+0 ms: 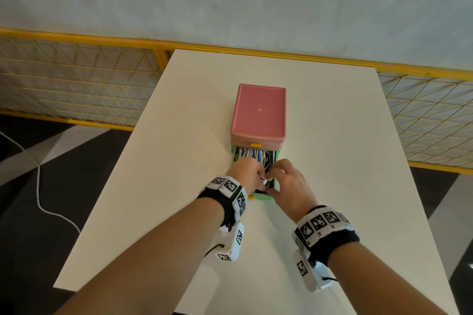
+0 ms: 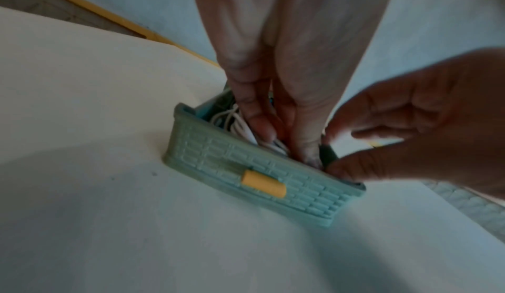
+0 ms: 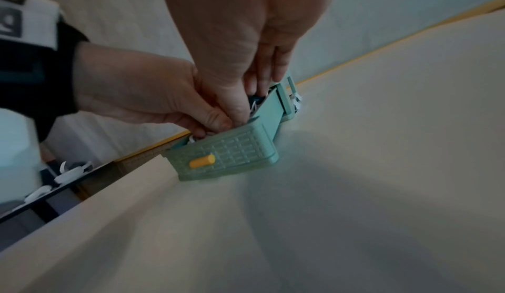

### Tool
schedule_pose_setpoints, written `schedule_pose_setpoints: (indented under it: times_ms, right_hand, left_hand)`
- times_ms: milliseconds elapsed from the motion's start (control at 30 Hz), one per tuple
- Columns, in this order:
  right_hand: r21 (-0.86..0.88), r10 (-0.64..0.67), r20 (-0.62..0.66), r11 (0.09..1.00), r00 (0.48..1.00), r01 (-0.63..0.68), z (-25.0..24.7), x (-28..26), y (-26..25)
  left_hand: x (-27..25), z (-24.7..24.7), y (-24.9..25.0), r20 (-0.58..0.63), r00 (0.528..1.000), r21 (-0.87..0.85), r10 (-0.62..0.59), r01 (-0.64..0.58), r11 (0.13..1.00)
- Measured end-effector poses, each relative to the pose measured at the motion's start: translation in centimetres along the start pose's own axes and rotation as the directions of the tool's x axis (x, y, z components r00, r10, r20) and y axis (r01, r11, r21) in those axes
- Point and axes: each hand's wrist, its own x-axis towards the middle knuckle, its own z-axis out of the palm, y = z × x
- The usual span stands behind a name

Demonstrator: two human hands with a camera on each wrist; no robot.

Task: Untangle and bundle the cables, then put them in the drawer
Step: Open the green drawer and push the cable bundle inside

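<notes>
A white table (image 1: 179,161) seen from above, with a small drawer unit standing near its middle. The unit has a pink top (image 1: 258,110) and a green drawer (image 2: 246,168) pulled out toward the person, its front moulded in a woven pattern with a yellow handle (image 2: 263,182). A second yellow handle (image 1: 256,145) shows on the pink drawer above, which is closed.

The cables (image 1: 252,155) lie inside the open green drawer — a packed mass of white, blue and black loops filling it from side to side.

Both hands meet over the near end of the drawer. The left hand (image 1: 247,174) reaches down into it, fingers (image 2: 256,120) extended and pushing on white cable (image 2: 240,125) against the drawer's front wall. The right hand (image 1: 289,186) sits at the drawer's near right corner, fingers (image 3: 262,79) dipping inside; whether it pinches a cable or only presses cannot be told, since the hands hide each other.

Each wrist wears a black band with black-and-white marker tiles (image 1: 230,186). Behind the table runs a yellow mesh fence (image 1: 76,79), and a white cord (image 1: 38,186) trails on the dark floor at left.
</notes>
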Motion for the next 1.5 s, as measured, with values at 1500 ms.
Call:
schedule_pose_setpoints:
  times_ms: [1500]
  right_hand:
    - [-0.316, -0.101, 0.483, 0.906, 0.87, 0.281, -1.9, 2.1, -2.4]
  left_hand:
    - [-1.3, -1.4, -1.0, 0.344, 0.934, 0.455, -0.095, -0.077, 0.887]
